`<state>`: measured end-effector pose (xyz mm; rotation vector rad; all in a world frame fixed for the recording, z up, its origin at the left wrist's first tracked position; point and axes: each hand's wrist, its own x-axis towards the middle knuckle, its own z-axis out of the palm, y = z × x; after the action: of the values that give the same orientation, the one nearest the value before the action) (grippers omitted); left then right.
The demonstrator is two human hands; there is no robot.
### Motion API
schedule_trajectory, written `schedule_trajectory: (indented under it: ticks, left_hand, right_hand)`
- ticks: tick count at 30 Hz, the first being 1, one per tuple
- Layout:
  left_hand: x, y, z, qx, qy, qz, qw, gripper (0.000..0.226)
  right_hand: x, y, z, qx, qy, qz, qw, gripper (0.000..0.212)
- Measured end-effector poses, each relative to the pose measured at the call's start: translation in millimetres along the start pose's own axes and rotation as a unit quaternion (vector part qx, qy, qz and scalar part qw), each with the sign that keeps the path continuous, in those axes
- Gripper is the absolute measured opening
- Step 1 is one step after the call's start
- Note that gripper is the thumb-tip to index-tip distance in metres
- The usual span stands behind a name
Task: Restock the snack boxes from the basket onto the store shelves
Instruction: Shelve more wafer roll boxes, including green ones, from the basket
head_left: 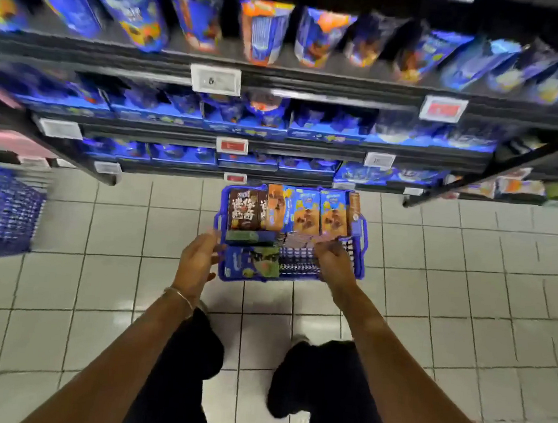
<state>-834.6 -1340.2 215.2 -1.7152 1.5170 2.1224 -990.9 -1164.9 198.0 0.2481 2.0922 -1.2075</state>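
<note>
Since the snack boxes look light and stiff, grip the sides. Left hand hangs spread; right hand curls, hold unclear.

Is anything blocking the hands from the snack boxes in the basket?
Nothing visible. The basket is open on top. The right hand reaches over the snack boxes, and the left hand is at the basket's left rim.

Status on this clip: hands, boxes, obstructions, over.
Left grip open at left rim of basket. Right grip down inside it, over pink packs, hold unclear. Snack boxes in its far row. Second basket far left, apart.
</note>
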Motion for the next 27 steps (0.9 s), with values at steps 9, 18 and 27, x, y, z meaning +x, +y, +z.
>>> schedule_trajectory:
  ticks: [9,18,27]
  left_hand:
    - [171,-102,50,-0.034,0.000,0.039,0.999,0.042]
    - [242,-120,51,-0.039,-0.008,0.074,0.996,0.073]
    - [215,-113,37,-0.075,0.054,0.124,0.988,0.067]
  right_hand:
    - [154,151,87,-0.056,-0.024,-0.115,0.991,0.018]
    - [217,129,152,-0.328,-0.106,-0.416,0.841,0.041]
    - [222,124,151,-0.444,-0.195,-0.384,0.786,0.040]
